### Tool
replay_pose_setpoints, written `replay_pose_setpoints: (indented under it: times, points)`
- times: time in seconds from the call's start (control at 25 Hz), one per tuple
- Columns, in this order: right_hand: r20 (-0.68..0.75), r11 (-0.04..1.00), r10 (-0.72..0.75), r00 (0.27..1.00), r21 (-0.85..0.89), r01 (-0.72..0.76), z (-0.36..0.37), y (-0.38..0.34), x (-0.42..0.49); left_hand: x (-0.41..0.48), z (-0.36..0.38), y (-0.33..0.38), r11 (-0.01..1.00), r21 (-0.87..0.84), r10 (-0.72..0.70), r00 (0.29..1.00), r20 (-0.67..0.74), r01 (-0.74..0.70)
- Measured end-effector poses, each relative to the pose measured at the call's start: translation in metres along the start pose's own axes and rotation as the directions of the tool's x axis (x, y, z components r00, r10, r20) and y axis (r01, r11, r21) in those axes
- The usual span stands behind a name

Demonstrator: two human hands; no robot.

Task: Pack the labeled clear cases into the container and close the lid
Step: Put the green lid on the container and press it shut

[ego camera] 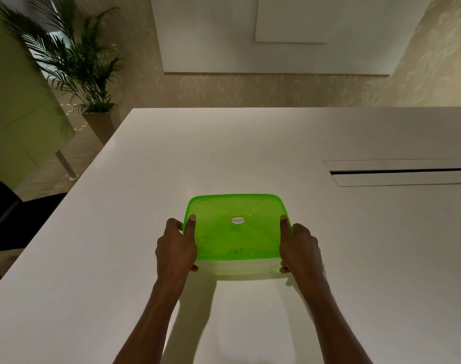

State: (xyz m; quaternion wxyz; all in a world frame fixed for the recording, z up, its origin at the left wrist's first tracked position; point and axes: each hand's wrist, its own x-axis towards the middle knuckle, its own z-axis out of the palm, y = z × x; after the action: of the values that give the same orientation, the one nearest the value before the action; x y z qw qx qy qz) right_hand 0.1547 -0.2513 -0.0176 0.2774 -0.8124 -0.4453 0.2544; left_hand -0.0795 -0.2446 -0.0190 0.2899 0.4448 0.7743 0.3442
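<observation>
A translucent container [238, 267] with a bright green lid [237, 232] stands on the white table [119, 232], in the middle near me. The lid lies flat on top and carries a small oval sticker and handwritten marks. My left hand [175, 248] grips the container's left side, thumb pressed on the lid's left edge. My right hand [300, 248] grips the right side in the same way, thumb on the lid's right edge. No clear cases show; whatever is inside is hidden under the lid.
A long cable slot with a flap [400, 172] is set into the table at the right. A potted palm [77, 69] stands on the floor beyond the table's left corner, beside a green partition [16, 101]. A dark chair [3, 206] sits at the left.
</observation>
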Motion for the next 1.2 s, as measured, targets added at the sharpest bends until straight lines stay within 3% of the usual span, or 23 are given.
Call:
replay_pose_setpoints:
  times: [0.32,0.52,0.64,0.76,0.84,0.96,1.2]
  points:
    - [-0.058,0.986,-0.001,0.998,0.164,0.01,0.005,0.006,0.003,-0.001,0.002,-0.003,0.998,-0.068,0.002,1.0,-0.022,-0.004]
    - [-0.008,0.999,0.008,1.0,0.048,-0.008,0.003,0.008,0.011,0.007,-0.005,-0.004,0.986,0.158,0.043,0.999,0.011,-0.044]
    - [-0.169,0.985,-0.17,0.971,-0.013,0.17,-0.004,0.002,0.009,0.008,-0.009,0.001,0.908,0.381,0.228,0.969,-0.099,-0.175]
    - [-0.272,0.892,-0.447,0.852,-0.071,0.446,-0.002,-0.011,0.004,0.007,-0.002,0.012,0.825,0.401,0.47,0.877,-0.096,-0.398]
    - [-0.233,0.832,-0.554,0.8,-0.112,0.544,0.006,-0.021,0.004,0.005,0.008,0.018,0.772,0.391,0.555,0.832,-0.028,-0.502]
    - [-0.064,0.766,-0.634,0.771,-0.187,0.615,0.019,-0.03,0.0,-0.005,0.025,0.028,0.703,0.397,0.601,0.791,0.113,-0.59]
    - [0.182,0.647,-0.672,0.718,-0.328,0.688,0.037,-0.034,-0.001,-0.008,0.046,0.025,0.604,0.436,0.586,0.742,0.324,-0.667]
